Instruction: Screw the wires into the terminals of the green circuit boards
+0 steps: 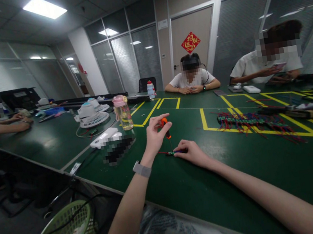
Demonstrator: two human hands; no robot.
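My left hand (157,130), with a grey band on its wrist, is closed around the handle of an orange and black screwdriver (165,122). The screwdriver stands nearly upright, and its thin shaft reaches down to a small green circuit board (171,153) on the table. My right hand (191,152) rests on the tabletop and pinches the board's right end, where dark wires show by the fingertips. A red wire (162,153) runs out from the board's left side. The exact spot where the tip meets the board is too small to make out.
On the green table (161,187), wired circuit boards (248,119) lie in a bundle to the right. A pink-lidded bottle (123,113), a white fan (92,115) and a white power bank (104,137) stand left. A green basket (84,211) is below. Several people sit around.
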